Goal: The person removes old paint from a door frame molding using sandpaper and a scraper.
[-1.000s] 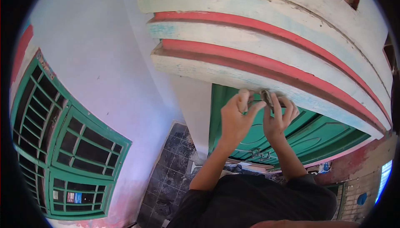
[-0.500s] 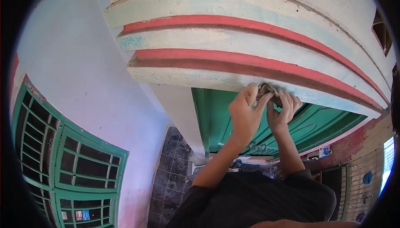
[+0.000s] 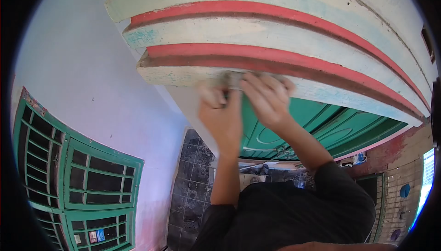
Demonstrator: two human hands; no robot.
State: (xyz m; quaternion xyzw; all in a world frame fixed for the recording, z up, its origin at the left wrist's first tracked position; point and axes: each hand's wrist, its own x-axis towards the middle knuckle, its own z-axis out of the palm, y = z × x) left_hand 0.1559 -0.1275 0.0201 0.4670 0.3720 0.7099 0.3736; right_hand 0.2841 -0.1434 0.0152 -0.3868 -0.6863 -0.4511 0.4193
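Note:
Both hands press a small grey piece (image 3: 234, 80) against the lower front face of a pale painted ledge (image 3: 183, 75). Motion blur hides what kind of thing the piece is. My left hand (image 3: 221, 115) is closed at its left side, fingers curled. From the right, my right hand (image 3: 268, 96) has its fingers laid closely together over the piece's edge. Worn, bluish patches show in the ledge's paint, and red bands (image 3: 197, 50) run above it.
Beneath the ledge is a green panelled door (image 3: 308, 125). On the left, a pale wall (image 3: 101, 67) holds a green-framed window (image 3: 98, 177). Dark floor tiles (image 3: 188, 173) lie below. A wire rack (image 3: 395, 196) with small items hangs at the right.
Both hands and the grey piece have slid left along the ledge. My right hand's fingers now lie flatter over the piece. The view has shifted slightly.

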